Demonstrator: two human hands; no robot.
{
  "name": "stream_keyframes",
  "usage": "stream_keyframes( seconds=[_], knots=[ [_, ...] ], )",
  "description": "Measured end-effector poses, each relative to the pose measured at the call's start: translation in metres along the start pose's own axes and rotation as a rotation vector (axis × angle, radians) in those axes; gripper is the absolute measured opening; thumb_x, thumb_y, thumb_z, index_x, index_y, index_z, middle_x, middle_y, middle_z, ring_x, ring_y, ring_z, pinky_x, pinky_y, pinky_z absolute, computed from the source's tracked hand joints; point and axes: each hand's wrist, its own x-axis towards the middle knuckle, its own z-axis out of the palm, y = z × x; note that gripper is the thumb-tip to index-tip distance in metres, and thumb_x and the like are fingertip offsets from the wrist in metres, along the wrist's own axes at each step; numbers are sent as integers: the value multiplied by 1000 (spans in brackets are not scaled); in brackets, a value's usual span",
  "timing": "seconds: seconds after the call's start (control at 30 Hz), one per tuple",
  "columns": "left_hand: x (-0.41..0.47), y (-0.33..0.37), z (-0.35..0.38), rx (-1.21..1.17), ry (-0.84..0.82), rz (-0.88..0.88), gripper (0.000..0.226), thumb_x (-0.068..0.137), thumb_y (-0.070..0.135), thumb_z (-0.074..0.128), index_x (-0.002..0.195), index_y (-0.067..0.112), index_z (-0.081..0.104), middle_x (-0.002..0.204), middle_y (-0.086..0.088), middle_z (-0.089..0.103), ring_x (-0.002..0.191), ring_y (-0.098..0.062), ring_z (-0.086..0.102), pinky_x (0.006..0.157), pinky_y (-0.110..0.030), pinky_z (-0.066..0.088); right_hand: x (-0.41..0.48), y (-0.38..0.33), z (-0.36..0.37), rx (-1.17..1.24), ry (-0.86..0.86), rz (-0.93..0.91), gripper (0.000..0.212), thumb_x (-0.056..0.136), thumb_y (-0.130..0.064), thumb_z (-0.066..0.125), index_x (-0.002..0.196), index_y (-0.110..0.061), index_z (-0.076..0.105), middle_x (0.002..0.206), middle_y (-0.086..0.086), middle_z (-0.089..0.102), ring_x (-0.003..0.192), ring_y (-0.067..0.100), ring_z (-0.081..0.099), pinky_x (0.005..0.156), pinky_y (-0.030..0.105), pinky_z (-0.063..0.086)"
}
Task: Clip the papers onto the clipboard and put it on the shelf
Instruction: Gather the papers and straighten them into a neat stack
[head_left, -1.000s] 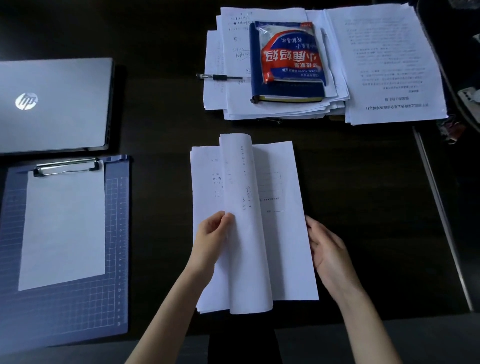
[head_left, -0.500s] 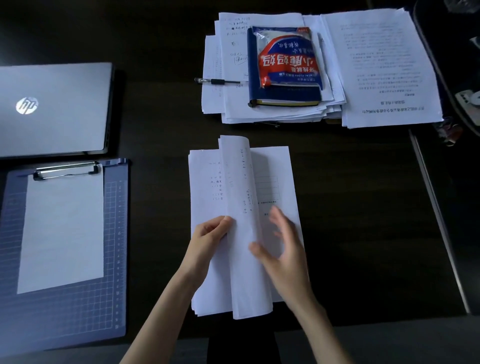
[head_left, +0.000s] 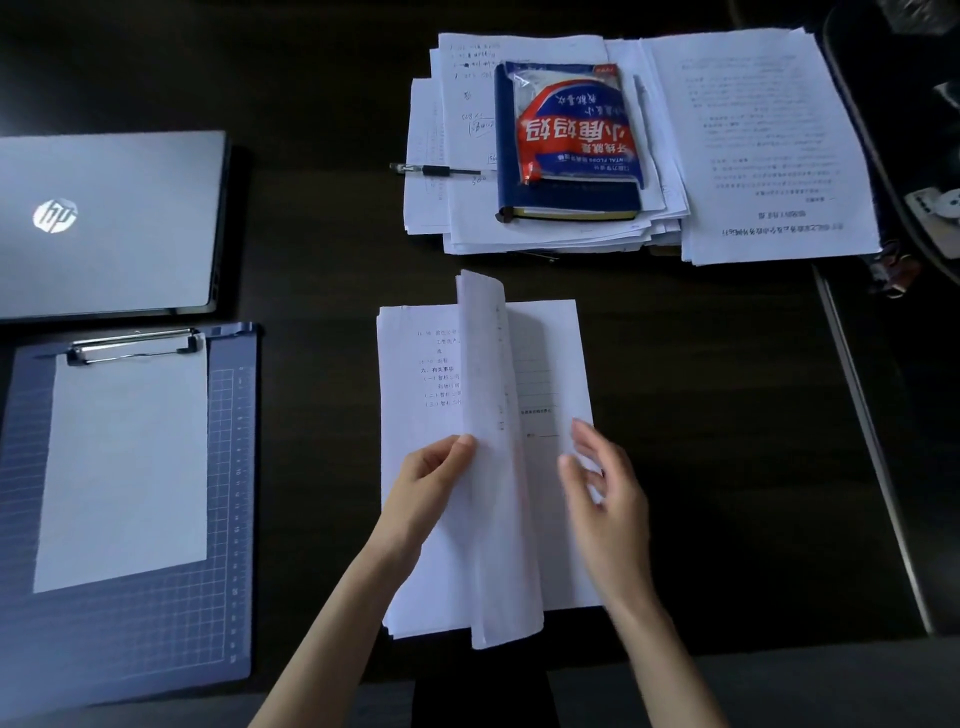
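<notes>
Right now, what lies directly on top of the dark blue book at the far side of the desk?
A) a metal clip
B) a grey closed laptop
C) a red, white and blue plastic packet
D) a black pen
C: the red, white and blue plastic packet rests on the dark blue book, which sits on a stack of white papers.

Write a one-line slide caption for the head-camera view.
Left hand lifts a sheet from the papers while the right hand hovers open; the clipboard waits beside a closed laptop.
</notes>
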Motion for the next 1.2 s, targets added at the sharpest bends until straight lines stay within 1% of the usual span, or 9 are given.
stream_keyframes(
  seconds=[0.2,0.3,0.5,0.6,0.67,0.77,0.87,1.0,1.2],
  knots=[
    [-9,10,8,35,64,126,31,88,46,47,94,28,72,104,10,73,107,-6,62,93,-20,43,22,-9,-41,355,-138,440,25,93,-30,47,111,-25,64,106,-1,71,97,14,67,82,31,51],
    [-8,12,1,41,349,141,21,93,28,47,110,32,59,121,7,52,106,-8,51,80,-18,41,27,-10,-47,275,-206,443,33,95,-28,45,123,-16,58,115,0,67,102,12,63,80,23,48],
    [1,9,-9,101,478,-40,52,88,20,48,138,22,36,147,-5,25,133,-26,30,101,-41,35,22,-8,-40,-141,-132,300,42,93,-23,49,134,-17,46,134,0,50,114,10,49,95,27,40],
    [3,9,-7,13,458,-34,57,78,28,51,134,22,40,136,-4,41,123,-22,43,100,-45,42,18,-11,-30,-171,-127,268,47,91,-21,50,137,-16,41,138,3,45,117,15,48,94,29,40],
    [3,9,-8,-55,496,-2,48,82,21,51,129,19,44,119,2,50,102,-11,52,85,-31,46,20,-10,-26,-145,-122,307,51,91,-22,51,139,-16,37,136,4,45,120,16,47,95,30,39],
    [6,10,-16,-148,541,-62,46,88,14,49,134,18,42,128,-2,52,110,-19,54,93,-36,46,24,-7,-22,-69,-112,399,56,86,-27,54,139,-19,37,127,5,49,112,19,52,96,36,44],
    [9,10,-20,-156,544,-100,48,88,11,49,135,16,43,126,-7,56,111,-25,57,98,-42,46,27,-5,-18,-39,-102,422,42,77,-28,55,118,-17,55,116,7,62,99,22,63,90,46,52],
    [8,9,-20,-137,489,-83,36,85,7,47,119,9,58,104,-8,66,93,-27,63,81,-41,52,29,-2,-10,-14,-101,413,36,65,-36,55,95,-17,60,108,13,62,92,27,63,83,43,54],
    [12,-3,-19,-57,513,-23,23,82,7,45,93,9,66,82,-10,63,72,-25,55,64,-38,47,28,0,-12,57,-78,375,24,81,-8,56,98,-25,53,97,4,70,87,30,67,80,48,54]
  ],
)
